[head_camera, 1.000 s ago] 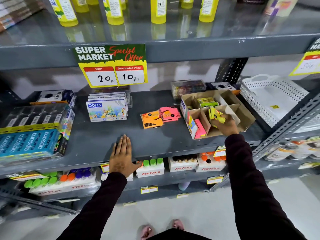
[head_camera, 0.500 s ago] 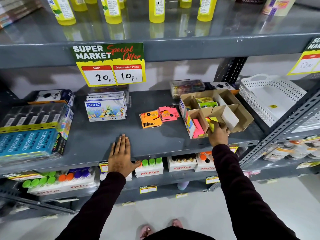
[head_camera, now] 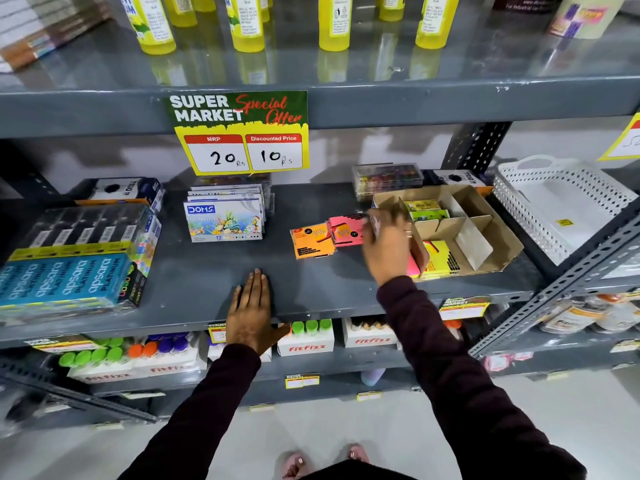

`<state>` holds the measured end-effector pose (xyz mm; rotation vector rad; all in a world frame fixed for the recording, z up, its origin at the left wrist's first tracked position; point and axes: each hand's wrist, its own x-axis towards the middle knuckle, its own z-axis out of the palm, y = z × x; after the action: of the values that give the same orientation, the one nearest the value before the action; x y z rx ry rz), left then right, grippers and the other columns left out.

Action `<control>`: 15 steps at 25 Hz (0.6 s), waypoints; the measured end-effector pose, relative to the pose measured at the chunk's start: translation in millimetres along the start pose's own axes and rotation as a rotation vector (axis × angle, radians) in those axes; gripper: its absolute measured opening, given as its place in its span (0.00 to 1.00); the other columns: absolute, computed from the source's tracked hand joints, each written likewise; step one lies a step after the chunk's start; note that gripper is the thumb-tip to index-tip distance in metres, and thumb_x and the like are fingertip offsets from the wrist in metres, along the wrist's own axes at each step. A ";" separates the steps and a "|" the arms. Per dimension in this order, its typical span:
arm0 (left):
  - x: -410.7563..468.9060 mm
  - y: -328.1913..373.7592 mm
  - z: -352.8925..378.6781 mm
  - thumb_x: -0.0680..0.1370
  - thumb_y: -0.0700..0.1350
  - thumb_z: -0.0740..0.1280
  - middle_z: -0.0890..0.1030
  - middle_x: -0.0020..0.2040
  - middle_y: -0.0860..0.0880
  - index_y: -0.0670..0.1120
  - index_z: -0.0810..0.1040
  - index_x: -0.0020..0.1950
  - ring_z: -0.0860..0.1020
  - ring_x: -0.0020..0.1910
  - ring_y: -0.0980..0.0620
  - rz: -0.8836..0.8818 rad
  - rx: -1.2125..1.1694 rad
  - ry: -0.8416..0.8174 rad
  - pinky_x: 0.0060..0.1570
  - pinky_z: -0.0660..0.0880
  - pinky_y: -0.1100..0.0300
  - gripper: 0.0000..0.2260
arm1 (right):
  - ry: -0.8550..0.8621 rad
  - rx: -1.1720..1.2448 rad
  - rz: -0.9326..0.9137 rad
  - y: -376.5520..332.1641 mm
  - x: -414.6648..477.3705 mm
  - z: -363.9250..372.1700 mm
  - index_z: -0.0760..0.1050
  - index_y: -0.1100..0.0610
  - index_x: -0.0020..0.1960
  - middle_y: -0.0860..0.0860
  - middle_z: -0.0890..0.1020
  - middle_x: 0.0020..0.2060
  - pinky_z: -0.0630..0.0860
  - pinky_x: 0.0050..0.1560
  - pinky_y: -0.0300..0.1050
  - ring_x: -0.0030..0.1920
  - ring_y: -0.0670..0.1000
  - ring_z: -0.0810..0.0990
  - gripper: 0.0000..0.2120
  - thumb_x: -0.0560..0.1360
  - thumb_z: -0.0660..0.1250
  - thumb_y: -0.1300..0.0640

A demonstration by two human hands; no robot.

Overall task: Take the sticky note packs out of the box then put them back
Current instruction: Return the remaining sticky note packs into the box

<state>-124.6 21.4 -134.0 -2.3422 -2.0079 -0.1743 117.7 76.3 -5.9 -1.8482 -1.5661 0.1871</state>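
Observation:
An open cardboard box (head_camera: 502, 237) with dividers sits on the middle shelf at right. Inside it lie a yellow sticky note pack (head_camera: 438, 259), a pink pack edge (head_camera: 412, 266) and green packs (head_camera: 426, 210). Left of the box, an orange pack (head_camera: 310, 240) and a pink pack (head_camera: 344, 230) lie on the shelf. My right hand (head_camera: 388, 244) hovers, blurred, between the box's left wall and the pink pack, fingers spread, holding nothing. My left hand (head_camera: 251, 311) rests flat on the shelf's front edge.
Doms pastel boxes (head_camera: 224, 220) and Apsara packs (head_camera: 65, 278) fill the shelf's left. A white perforated basket (head_camera: 561, 206) stands right of the box. A price sign (head_camera: 239, 131) hangs from the shelf above, which carries yellow bottles (head_camera: 247, 22). Fitfizz boxes (head_camera: 304, 339) sit below.
My right hand put the yellow pack into the box's front compartment, let go, and moved left toward the pink pack on the shelf. The left hand stayed put.

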 end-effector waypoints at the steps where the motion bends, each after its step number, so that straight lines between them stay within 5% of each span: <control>1: 0.3 0.7 -1.0 0.60 0.65 0.74 0.67 0.71 0.37 0.34 0.63 0.71 0.67 0.69 0.40 -0.005 -0.002 0.000 0.66 0.63 0.44 0.51 | -0.097 0.006 -0.044 -10.0 -2.7 15.7 0.73 0.62 0.62 0.66 0.76 0.58 0.73 0.55 0.53 0.58 0.64 0.76 0.15 0.79 0.60 0.56; 6: -0.3 1.8 -3.3 0.61 0.65 0.72 0.67 0.71 0.37 0.35 0.63 0.71 0.66 0.69 0.40 -0.014 -0.039 -0.006 0.67 0.63 0.44 0.50 | -0.507 -0.153 0.064 -29.9 -3.9 83.9 0.63 0.62 0.71 0.68 0.62 0.71 0.63 0.70 0.58 0.71 0.68 0.62 0.31 0.76 0.65 0.44; 9: -1.3 0.2 -3.3 0.61 0.66 0.68 0.67 0.70 0.36 0.35 0.63 0.71 0.67 0.69 0.40 -0.024 -0.063 -0.024 0.68 0.61 0.47 0.48 | -0.475 -0.234 0.112 -43.1 -0.1 97.6 0.63 0.61 0.71 0.68 0.58 0.73 0.66 0.68 0.61 0.71 0.70 0.60 0.41 0.69 0.70 0.37; 15: 0.6 2.5 -4.6 0.58 0.65 0.72 0.69 0.70 0.36 0.34 0.64 0.70 0.68 0.69 0.41 -0.022 -0.063 -0.064 0.66 0.63 0.44 0.50 | -0.444 -0.289 0.125 -53.3 -1.0 105.4 0.63 0.61 0.68 0.68 0.61 0.71 0.68 0.67 0.61 0.70 0.69 0.63 0.39 0.67 0.74 0.43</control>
<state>-122.3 21.1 -129.3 -2.3938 -2.0876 -0.1688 19.0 120.1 -53.8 -2.2445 -1.8489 0.4775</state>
